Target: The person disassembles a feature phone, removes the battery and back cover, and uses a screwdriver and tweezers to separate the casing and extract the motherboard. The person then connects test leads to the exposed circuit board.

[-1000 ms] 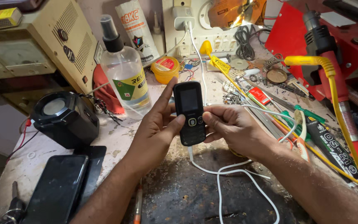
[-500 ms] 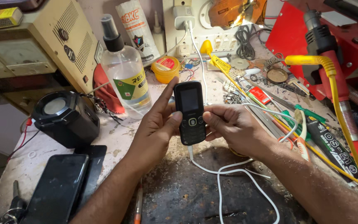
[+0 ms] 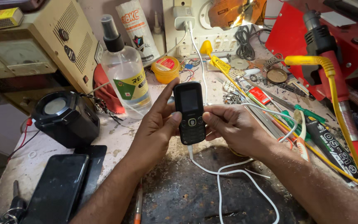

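Nothing has shifted: both the left hand [image 3: 156, 126] and right hand [image 3: 233, 126] still pinch the small black keypad phone [image 3: 189, 113] (white cable [image 3: 228, 174] attached) above the desk [image 3: 179, 195].

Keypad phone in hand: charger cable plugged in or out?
Plugged in. The white cable enters the bottom of the black phone, held between the left hand and right hand.

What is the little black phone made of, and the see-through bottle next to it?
The phone, held between the left hand and the right hand, looks like black plastic: a glossy dark screen above, duller moulded keys below. The spray bottle looks like clear plastic, since you can see through it, with a black cap that also looks plastic. It could be glass; the picture cannot settle that.
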